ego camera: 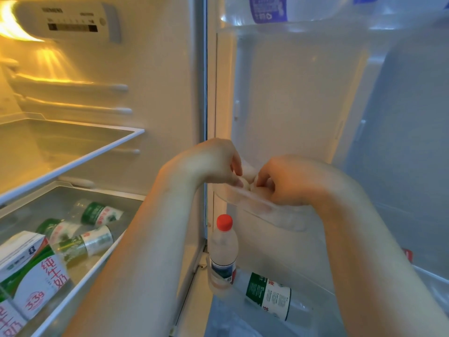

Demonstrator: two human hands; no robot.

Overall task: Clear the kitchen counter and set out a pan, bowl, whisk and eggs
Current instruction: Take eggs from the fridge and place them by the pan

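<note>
The grip of the left hand (213, 164) is pinched on a pale egg (247, 184) at the left end of the clear door shelf (257, 206). The right hand (286, 181) is curled into the same shelf, and its hold cannot be told. On the door's bottom shelf 2 bottles are seen: 1 red-capped bottle (223, 249) upright and 1 green-labelled bottle (267, 294) lying.

Hands: 2 – left hand (213, 164), right hand (289, 181). Eggs (247, 183): 1 pale shell showing between hands; more hidden, uncountable. Green-label bottles (102, 212): 4 – 3 in drawer (102, 190), 1 lying in door bin (230, 312). Red-capped bottle (223, 249): 1. Milk cartons (31, 271): 2. Purple-label bottle (268, 8), top door shelf (315, 25): 1.
</note>
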